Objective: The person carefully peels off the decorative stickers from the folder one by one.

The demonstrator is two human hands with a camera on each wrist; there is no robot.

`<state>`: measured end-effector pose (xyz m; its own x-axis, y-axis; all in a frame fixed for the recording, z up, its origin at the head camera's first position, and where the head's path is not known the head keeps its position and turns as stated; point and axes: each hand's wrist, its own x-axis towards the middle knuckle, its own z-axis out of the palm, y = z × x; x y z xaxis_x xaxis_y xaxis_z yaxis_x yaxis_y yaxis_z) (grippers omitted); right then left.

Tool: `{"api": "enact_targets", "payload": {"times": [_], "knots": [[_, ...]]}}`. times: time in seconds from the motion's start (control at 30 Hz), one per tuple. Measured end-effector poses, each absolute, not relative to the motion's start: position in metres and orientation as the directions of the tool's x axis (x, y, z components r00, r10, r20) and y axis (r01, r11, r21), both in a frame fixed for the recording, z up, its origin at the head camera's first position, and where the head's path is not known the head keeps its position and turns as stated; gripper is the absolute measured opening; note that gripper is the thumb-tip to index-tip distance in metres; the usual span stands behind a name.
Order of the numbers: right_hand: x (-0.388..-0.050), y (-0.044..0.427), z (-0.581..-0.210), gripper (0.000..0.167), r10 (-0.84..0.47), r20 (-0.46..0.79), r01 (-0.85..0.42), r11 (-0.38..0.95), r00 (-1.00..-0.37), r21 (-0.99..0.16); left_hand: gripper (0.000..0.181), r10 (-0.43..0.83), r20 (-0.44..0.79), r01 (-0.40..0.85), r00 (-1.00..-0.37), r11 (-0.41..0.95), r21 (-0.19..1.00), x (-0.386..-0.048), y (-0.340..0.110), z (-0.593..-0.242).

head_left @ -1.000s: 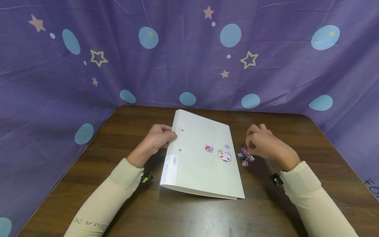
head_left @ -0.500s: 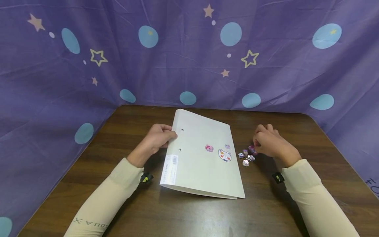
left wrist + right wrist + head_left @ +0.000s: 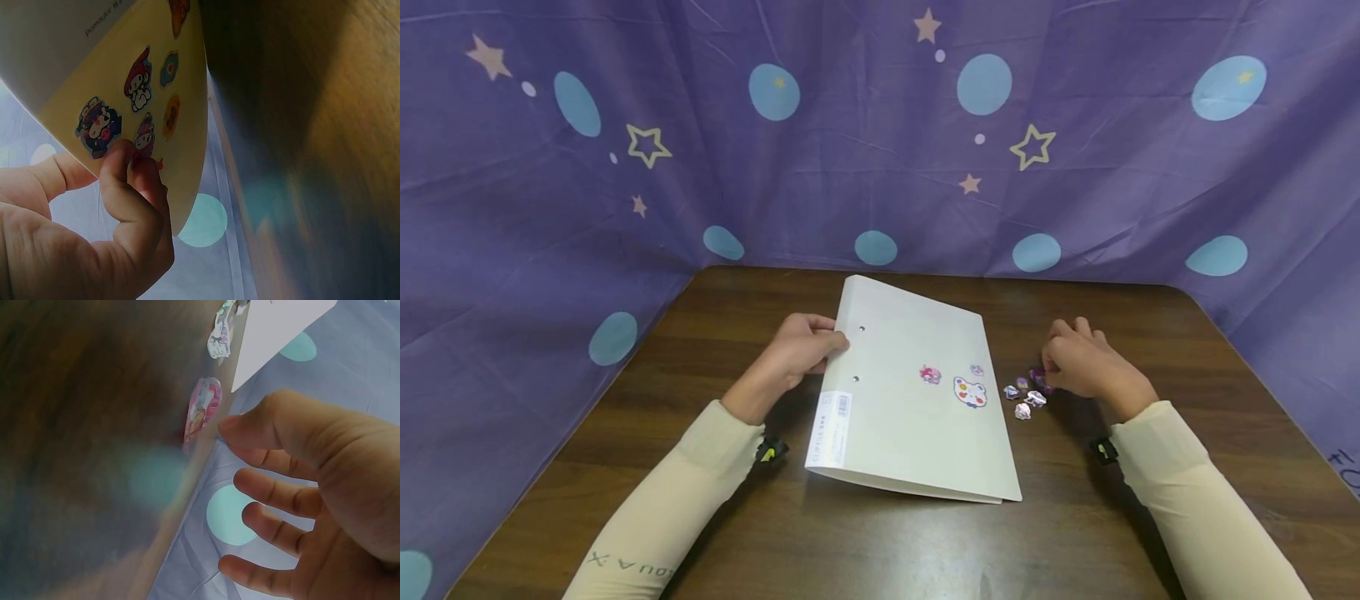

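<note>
My left hand (image 3: pixel 797 350) grips the spine edge of a white folder (image 3: pixel 917 442), thumb on top. In the left wrist view, the curled fingers of the left hand (image 3: pixel 119 219) press against a face of the folder (image 3: pixel 181 194) bearing several cartoon stickers. Three stickers, one a bear-like face (image 3: pixel 970 392), lie on the folder's upper cover. Right of it, my right hand (image 3: pixel 1093 367) hovers at a small group of loose shiny stickers (image 3: pixel 1035 399). The right wrist view shows its fingers (image 3: pixel 275 490) loosely bent beside a pink sticker (image 3: pixel 203 409), with nothing visibly pinched.
The folder and loose stickers lie on a brown wooden table (image 3: pixel 880 542). Behind the table hangs a purple cloth (image 3: pixel 880 100) with blue dots and stars. The folder's lower edge is slightly raised, with a gap between its covers.
My right hand has moved a little right, away from the folder, and a dark pink sticker has shifted right with it. The loose stickers are more spread out. My left hand has stayed put.
</note>
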<state>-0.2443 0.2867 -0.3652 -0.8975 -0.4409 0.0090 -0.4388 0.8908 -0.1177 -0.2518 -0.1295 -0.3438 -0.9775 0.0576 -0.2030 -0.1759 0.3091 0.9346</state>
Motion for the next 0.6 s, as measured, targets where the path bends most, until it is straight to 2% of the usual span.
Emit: {"api": "enact_targets", "payload": {"times": [0.17, 0.6], "knots": [[-0.2469, 0.2878, -0.3696, 0.030, -0.442, 0.005, -0.440, 0.892, -0.897, -0.104, 0.043, 0.058, -0.200, -0.173, -0.978, 0.312, 0.934, -0.2515, -0.1298, -0.3440], [-0.2486, 0.2854, -0.3714, 0.010, -0.447, -0.025, -0.443, 0.892, -0.894, -0.092, 0.042, 0.060, -0.193, -0.165, -0.979, 0.309, 0.936, -0.2524, -0.1305, -0.3453]]}}
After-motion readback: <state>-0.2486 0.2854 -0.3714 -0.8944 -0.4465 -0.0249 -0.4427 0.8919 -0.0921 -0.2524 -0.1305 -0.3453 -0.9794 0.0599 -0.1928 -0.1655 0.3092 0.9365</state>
